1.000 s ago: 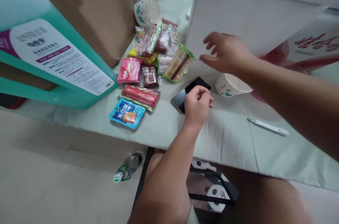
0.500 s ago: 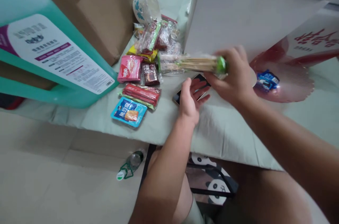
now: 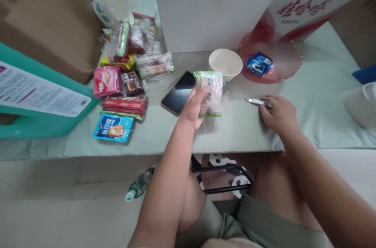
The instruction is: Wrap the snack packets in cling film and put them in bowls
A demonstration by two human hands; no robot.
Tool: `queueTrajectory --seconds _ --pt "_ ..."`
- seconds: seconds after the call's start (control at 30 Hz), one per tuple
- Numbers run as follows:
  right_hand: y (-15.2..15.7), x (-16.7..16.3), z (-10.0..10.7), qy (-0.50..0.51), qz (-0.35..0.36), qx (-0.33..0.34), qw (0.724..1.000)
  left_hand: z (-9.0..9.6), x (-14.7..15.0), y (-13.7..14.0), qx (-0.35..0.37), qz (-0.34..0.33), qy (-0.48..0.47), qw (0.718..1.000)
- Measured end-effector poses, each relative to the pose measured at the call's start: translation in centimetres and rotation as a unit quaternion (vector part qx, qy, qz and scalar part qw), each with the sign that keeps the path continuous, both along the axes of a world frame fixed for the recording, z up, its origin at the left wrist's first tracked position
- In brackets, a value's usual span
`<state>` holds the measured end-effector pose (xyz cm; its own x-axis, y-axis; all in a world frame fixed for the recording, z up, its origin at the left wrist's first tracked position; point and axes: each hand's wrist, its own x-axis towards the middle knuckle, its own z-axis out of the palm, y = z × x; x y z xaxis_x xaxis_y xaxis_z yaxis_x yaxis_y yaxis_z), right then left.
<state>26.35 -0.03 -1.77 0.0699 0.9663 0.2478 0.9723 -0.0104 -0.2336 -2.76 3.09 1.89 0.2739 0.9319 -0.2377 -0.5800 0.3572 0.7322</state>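
My left hand (image 3: 194, 109) grips a clear snack packet (image 3: 212, 93) with green ends, its thumb across the front. The packet is held up above the tablecloth, in front of a white paper cup (image 3: 225, 62). My right hand (image 3: 279, 114) rests low over the table with its fingers closed on a small silver tool (image 3: 257, 102), slim like a nail clipper; its exact kind is unclear. A dark phone (image 3: 179, 93) lies just left of my left hand. Beyond the right hand, a pink scalloped plate (image 3: 284, 66) bears blue wrapped sweets (image 3: 260, 63).
At left lie a pink packet (image 3: 107, 81), red stick packs (image 3: 125, 106), a blue snack pack (image 3: 114, 127) and several clear packets. A patterned paper bowl (image 3: 110, 5) leans behind them. A green jug (image 3: 53, 123), white boxes (image 3: 211, 9) and a white container (image 3: 362, 105) surround the area.
The snack packet has passed from my right hand to my left, which was open before. My right hand has moved right and down onto the small tool. The view has shifted right.
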Motion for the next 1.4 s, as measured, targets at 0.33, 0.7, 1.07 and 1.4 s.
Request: queueTrajectory --seconds 0.33,0.7,1.07,1.4 --pt "-4.2 -5.5 3.6 0.509 0.088 -0.005 0.856 0.2 -0.1 -0.8 0.034 -0.181 0.062 0.981" --pt "-2.7 -9.3 1.4 0.571 -0.009 0.014 0.821 -0.8 0.8 -0.3 -0.041 -0.135 0.153 0.978" --pt "-2.6 -11.3 2.1 0.587 0.052 -0.085 0.804 -1.0 0.7 -0.8 -0.015 -0.172 0.118 0.978" --pt "-3.1 -11.3 2.7 0.565 0.056 -0.065 0.82 -1.2 1.7 -0.9 0.141 -0.09 0.329 0.929"
